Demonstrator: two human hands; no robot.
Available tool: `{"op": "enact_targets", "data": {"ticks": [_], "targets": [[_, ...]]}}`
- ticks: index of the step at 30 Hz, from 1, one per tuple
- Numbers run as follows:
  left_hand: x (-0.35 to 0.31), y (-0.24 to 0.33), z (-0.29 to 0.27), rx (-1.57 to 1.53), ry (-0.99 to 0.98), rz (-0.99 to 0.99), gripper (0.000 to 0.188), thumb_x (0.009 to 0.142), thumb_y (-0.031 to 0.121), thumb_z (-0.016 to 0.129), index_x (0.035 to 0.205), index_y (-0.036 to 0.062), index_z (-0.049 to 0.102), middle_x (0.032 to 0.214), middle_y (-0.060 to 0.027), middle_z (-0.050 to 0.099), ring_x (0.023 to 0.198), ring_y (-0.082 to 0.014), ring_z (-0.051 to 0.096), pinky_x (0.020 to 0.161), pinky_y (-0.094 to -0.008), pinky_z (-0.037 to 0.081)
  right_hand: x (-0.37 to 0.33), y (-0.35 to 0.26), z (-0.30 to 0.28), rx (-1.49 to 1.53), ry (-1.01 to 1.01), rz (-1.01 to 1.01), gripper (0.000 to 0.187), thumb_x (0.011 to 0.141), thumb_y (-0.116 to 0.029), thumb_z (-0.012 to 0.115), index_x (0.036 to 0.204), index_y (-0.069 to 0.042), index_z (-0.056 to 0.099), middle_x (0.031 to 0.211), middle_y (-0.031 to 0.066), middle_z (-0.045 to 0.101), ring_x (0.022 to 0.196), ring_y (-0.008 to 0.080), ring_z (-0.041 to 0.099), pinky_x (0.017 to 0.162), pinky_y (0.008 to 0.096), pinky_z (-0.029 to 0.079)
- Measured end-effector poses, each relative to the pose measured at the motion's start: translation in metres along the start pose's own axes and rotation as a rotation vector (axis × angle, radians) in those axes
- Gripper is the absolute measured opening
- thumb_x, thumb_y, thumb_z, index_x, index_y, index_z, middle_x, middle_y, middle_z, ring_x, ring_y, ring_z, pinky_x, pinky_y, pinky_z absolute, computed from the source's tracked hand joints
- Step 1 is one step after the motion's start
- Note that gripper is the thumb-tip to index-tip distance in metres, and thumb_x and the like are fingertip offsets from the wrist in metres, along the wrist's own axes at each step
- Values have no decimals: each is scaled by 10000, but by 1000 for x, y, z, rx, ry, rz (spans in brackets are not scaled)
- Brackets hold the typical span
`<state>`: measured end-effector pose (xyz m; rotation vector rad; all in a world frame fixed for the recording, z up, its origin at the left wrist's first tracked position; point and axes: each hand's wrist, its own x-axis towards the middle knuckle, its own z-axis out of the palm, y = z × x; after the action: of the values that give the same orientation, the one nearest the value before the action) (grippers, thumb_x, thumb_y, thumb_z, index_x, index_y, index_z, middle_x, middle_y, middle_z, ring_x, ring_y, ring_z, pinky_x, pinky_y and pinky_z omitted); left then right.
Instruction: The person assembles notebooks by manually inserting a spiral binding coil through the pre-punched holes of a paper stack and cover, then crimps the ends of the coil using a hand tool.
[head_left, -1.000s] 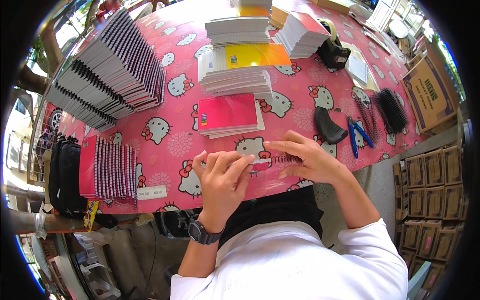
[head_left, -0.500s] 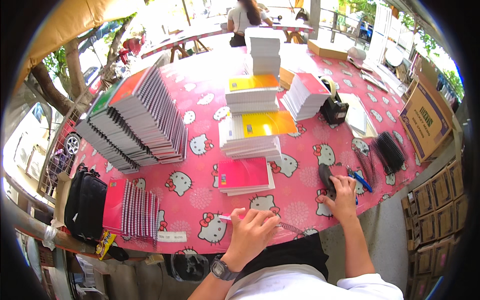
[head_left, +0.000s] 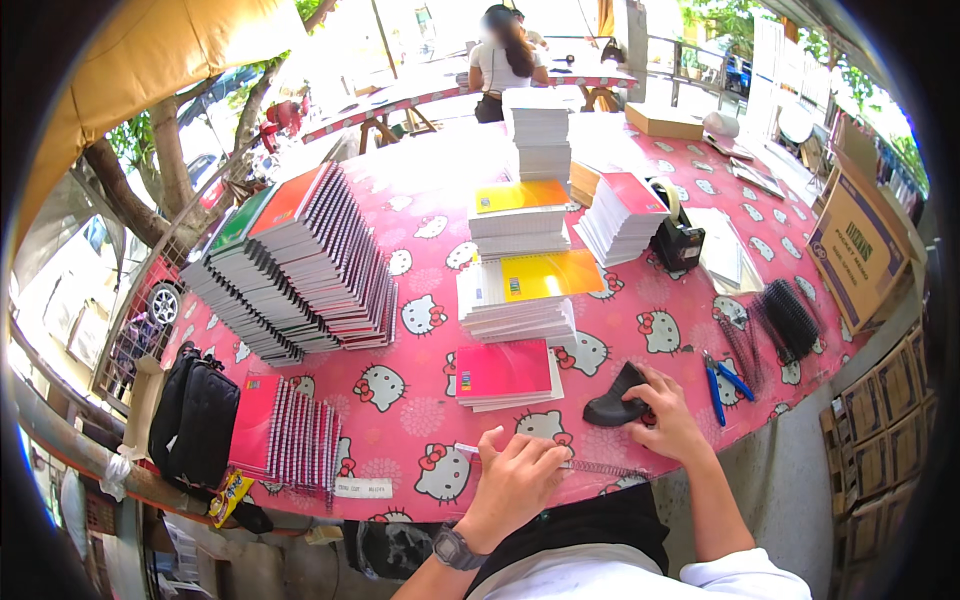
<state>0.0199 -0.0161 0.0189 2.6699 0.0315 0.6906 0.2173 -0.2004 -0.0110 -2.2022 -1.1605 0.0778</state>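
My left hand (head_left: 520,470) lies low over the near edge of the pink table, fingers curled over a slim white stick-like piece (head_left: 466,448) that pokes out on its left. A thin wire coil (head_left: 610,468) runs out to the right from under the same hand; how the two join is hidden. With its thumb and fingers my right hand (head_left: 662,412) grips the side of a black wedge-shaped block (head_left: 614,398) on the table. Just beyond the left hand lies a low stack of pink-covered notebooks (head_left: 505,370). Blue-handled pliers (head_left: 728,386) lie right of the right hand.
Tall stacks of spiral notebooks (head_left: 310,270) stand at left, near a black bag (head_left: 195,425). Yellow-covered stacks (head_left: 530,285) rise mid-table beside a tape dispenser (head_left: 680,240). Black coils (head_left: 790,322) and a cardboard box (head_left: 862,245) are at right. People (head_left: 502,65) sit beyond.
My right hand has brought the black block left and nearer, away from the pliers. My left hand stays over the coil and white piece. The whole view has shifted slightly.
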Motion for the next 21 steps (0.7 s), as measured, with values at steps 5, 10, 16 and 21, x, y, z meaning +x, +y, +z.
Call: {"op": "enact_targets", "data": {"ticks": [5,10,16,21], "targets": [[3,2,-2,-52,14,9,166,812,219,692,962,177,633,937,33,641,871,-154,596,937,-447,282,3,-3,5,-106,-6,-6,588,612,-384,817,1093,-131,591,1387,199,422,1293,387,365,1055,515,264],[-1,-1,-3,-98,-37,-28,165,822,211,682,970,158,630,943,12,647,853,-165,604,882,-405,307,7,-9,11,-137,-3,33,624,617,-383,828,1131,-135,576,1407,202,409,1291,396,363,1055,501,264],[1,-4,-5,-123,-41,21,175,830,201,673,977,123,618,963,-5,650,862,-185,604,856,-381,323,5,-16,7,381,-125,-20,612,683,-443,802,1161,-110,613,1246,137,544,1153,265,501,943,389,377],[1,-6,-7,-103,-56,26,202,838,217,668,999,108,611,1000,-3,644,885,-189,599,878,-396,322,4,-31,2,1155,-593,-25,714,787,-557,698,1230,-8,583,1068,56,611,956,118,543,813,238,411]]}}
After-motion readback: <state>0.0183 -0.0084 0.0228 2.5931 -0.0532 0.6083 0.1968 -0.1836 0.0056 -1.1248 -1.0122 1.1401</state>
